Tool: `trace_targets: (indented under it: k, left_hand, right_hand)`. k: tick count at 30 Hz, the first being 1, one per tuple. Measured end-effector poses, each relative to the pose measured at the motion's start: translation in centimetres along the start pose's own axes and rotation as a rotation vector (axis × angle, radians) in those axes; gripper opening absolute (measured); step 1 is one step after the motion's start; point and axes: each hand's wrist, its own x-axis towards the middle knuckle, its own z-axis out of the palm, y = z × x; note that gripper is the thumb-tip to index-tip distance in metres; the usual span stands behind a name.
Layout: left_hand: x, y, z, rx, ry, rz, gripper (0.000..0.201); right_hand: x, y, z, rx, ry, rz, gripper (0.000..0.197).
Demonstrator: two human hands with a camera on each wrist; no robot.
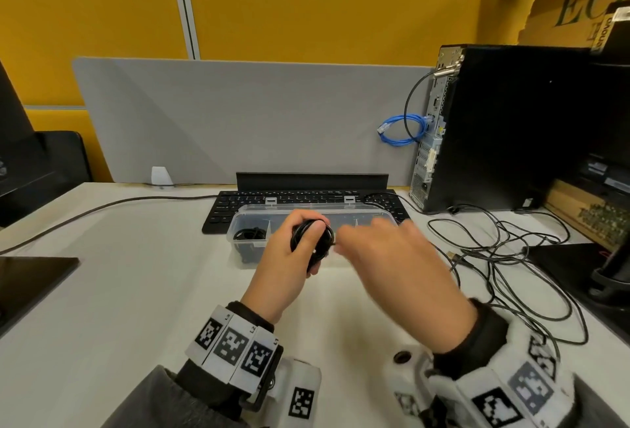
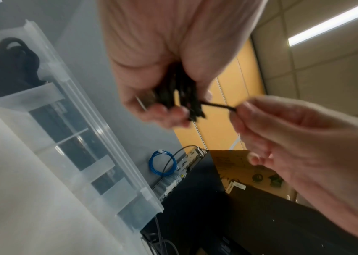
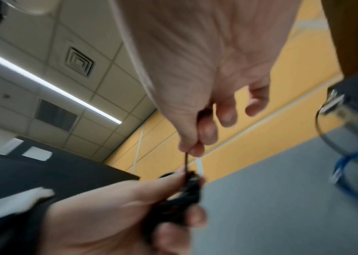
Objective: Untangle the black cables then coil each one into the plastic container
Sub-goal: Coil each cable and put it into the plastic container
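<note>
My left hand (image 1: 293, 247) grips a small coil of black cable (image 1: 312, 240) just in front of the clear plastic container (image 1: 375, 214). The coil (image 2: 180, 93) shows between its curled fingers in the left wrist view. My right hand (image 1: 381, 250) pinches the cable's loose end (image 2: 217, 105) between thumb and forefinger, right beside the coil (image 3: 182, 200). Another coiled black cable (image 1: 250, 234) lies in the container's left compartment (image 2: 10, 65). A tangle of black cables (image 1: 504, 267) lies on the desk to the right.
A black keyboard (image 1: 231, 204) sits behind the container. A black computer tower (image 1: 504, 127) with a blue network cable (image 1: 402, 131) stands at the right. A grey divider panel (image 1: 238, 114) backs the desk. Dark monitor bases sit at both sides.
</note>
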Motion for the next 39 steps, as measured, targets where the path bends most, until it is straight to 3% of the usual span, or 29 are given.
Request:
trace_targets:
  k: [3,6,10,16,18,23,26,30,32,35,39]
  left_hand:
    - [-0.3,0.8,0.0,-0.083,-0.155,-0.010,0.021]
    - [-0.6,1.1,0.5,-0.130,-0.207,-0.002,0.029]
    - [-0.7,0.8,0.7,-0.130,-0.163,-0.055,0.038]
    - [-0.4,0.3,0.7,0.034,-0.116,-0.107,0.023]
    - [-0.3,0.3,0.5,0.048,-0.046,-0.093,0.019]
    - [-0.3,0.3,0.5,-0.056,-0.031,-0.147,0.022]
    - [-0.4,0.6,-0.1,-0.241,-0.171,-0.279,0.041]
    - [-0.6,0.9,-1.2,-0.357,-0.449,-0.360,0.026]
    - [-0.8,0.7,-1.1,-0.450,-0.506,-0.377,0.031]
    - [-0.5,0.5,-0.4,-0.417,-0.421,-0.384,0.052]
    - [-0.1,0.2,-0.1,-0.380,-0.337,-0.427,0.064]
  right_hand:
    - [0.7,3.6,0.0,-0.002,0.099,-0.033,0.009]
    - [1.2,4.9,1.5,0.258,0.090,0.058,0.026]
    - [0.7,3.3,3.7,0.751,-0.061,0.247,0.019]
    - [0.4,0.8,4.5,1.256,-0.034,0.565,0.022]
    - [0.4,0.5,4.1,1.343,-0.052,0.587,0.018]
    - [0.4,0.6,3.9,1.237,-0.090,0.494,0.013]
    - [0.2,1.0,4.0,1.235,-0.140,0.474,0.013]
    - [0.0,1.6,4.0,1.150,-0.251,0.346,0.009]
    - [0.2,2.0,4.0,1.074,-0.320,0.246,0.008]
    - [0.1,1.8,3.8,0.854,-0.418,0.061,0.006]
    - [0.5,1.1,4.0,0.745,-0.375,0.104,0.012]
